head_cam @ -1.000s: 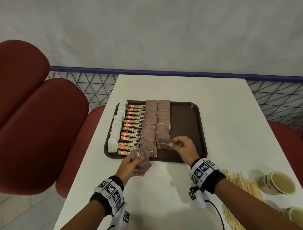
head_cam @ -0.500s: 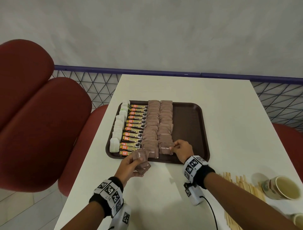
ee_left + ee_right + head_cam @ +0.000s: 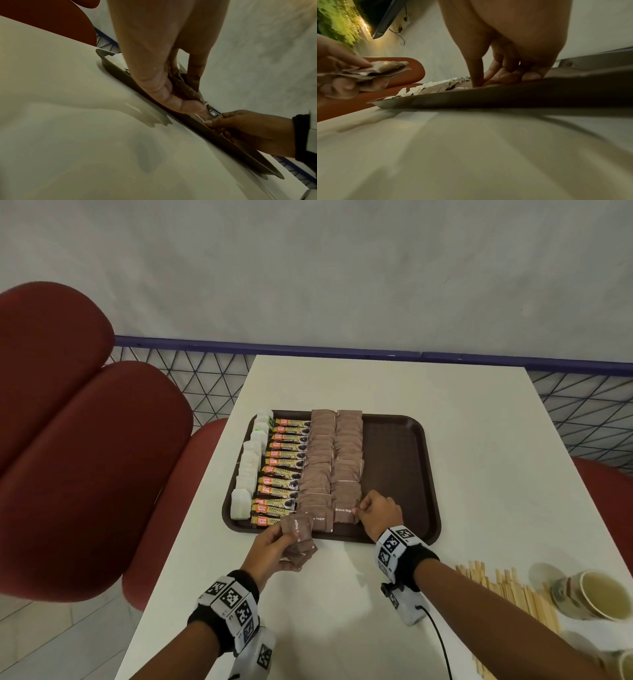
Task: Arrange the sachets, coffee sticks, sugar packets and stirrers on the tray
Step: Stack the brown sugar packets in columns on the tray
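The brown sugar packet (image 3: 344, 512) lay at the near end of the right-hand brown column on the tray (image 3: 400, 474), printed face up. The right hand (image 3: 378, 513) had its grip closed on the packet's right edge, thumb and fingertips (image 3: 505, 77) pinching it down against the tray floor. In the right wrist view the curled fingers touched the tray just inside its near rim.

The left hand (image 3: 274, 549) hovered over the table (image 3: 479, 440) just in front of the tray's near edge, its grip clamped on a small stack of brown sugar packets (image 3: 299, 537), thumb on top, fingers beneath.

On the tray, from left to right: a column of white sachets (image 3: 248, 470), a column of coffee sticks (image 3: 282, 470), then two columns of brown packets, overlapping like shingles. The right part of the tray was bare.

On the table near the right forearm lay a pile of wooden stirrers (image 3: 507, 594), with paper cups (image 3: 589, 594) just beside them. Red chairs (image 3: 85, 457) stood to the left of the table.
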{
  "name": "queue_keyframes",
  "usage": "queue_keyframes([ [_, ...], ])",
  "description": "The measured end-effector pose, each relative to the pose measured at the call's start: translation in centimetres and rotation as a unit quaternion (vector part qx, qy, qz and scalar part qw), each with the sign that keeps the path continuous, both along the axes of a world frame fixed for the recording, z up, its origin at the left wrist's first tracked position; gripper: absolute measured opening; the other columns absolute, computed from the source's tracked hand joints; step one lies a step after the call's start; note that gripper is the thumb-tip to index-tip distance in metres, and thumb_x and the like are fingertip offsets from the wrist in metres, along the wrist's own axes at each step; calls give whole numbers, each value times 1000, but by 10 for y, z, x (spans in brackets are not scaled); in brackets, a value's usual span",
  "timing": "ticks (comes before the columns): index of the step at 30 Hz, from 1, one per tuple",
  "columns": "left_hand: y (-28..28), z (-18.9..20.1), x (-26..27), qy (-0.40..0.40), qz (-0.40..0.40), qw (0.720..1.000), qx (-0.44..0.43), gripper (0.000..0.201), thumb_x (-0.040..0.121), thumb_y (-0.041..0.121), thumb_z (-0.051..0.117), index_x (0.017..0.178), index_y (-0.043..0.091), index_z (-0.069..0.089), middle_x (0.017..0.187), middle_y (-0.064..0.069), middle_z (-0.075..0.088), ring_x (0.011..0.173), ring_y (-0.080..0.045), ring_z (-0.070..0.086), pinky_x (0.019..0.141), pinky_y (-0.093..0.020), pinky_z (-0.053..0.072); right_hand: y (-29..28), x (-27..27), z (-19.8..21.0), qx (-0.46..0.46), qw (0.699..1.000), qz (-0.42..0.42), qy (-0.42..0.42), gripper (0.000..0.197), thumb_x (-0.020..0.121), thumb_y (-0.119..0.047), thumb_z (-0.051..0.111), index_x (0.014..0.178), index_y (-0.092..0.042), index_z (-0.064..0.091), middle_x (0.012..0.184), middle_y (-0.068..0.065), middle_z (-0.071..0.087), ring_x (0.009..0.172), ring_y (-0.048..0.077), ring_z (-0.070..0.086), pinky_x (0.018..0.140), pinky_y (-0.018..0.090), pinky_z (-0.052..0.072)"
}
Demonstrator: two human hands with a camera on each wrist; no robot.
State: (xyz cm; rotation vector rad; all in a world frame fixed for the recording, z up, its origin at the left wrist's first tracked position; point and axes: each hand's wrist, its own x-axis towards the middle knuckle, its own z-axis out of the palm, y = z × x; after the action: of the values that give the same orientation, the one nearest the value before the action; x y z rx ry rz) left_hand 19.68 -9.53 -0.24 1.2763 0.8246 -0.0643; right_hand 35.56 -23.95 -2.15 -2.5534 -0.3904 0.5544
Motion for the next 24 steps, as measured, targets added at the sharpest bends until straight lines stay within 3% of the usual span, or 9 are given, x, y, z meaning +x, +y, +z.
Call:
queue_keyframes([
  [4,-2,2,-1,-8,-9,1000,1,17,93,10,52,107,17,61,90,-12,70,63,-16,69,56,-31,53,0,-2,-2,-8,1000,2,-12,18,88,-29,59,81,-20,45,100,6,65,102,26,52,89,33,37],
  [9,-2,3,-1,-11,-19,1000,13,17,93,16,55,109,12,60,96,-19,70,66,-19,70,54,-28,51,-4,-5,4,24,998,-2,-60,21,87,-32,61,87,-21,43,98,0,61,100,22,50,86,33,36],
  [12,-3,5,1,-11,-19,999,23,15,91,17,57,105,11,59,87,-15,71,63,-20,69,50,-25,50,-2,-11,6,108,990,47,-81,16,87,-29,60,94,-17,51,98,-1,59,97,19,47,82,31,36],
  [16,-4,5,4,-8,-28,999,36,13,89,16,60,100,10,59,84,-13,70,65,-24,69,47,-24,47,9,-23,13,215,962,163,-50,30,86,-21,62,115,-17,59,100,-1,56,100,17,44,92,31,40],
  [19,-6,4,5,-14,-36,999,38,9,87,16,63,93,10,59,80,-13,70,68,-29,68,47,-23,47,19,-34,19,205,948,244,-14,43,86,-17,59,128,-24,53,103,-10,53,98,8,38,93,27,35],
  [22,-7,4,5,-16,-41,998,45,12,86,16,65,95,10,60,82,-15,70,70,-29,67,49,-24,47,23,-39,20,201,942,269,-9,41,86,-10,57,125,-22,57,93,-28,45,85,-8,33,83,14,30],
  [24,-7,4,3,-18,-46,997,50,12,87,15,64,98,11,61,83,-17,69,66,-27,64,50,-25,48,22,-38,21,198,943,267,-6,36,86,-8,56,120,-20,61,90,-27,45,86,-8,34,81,11,32],
])
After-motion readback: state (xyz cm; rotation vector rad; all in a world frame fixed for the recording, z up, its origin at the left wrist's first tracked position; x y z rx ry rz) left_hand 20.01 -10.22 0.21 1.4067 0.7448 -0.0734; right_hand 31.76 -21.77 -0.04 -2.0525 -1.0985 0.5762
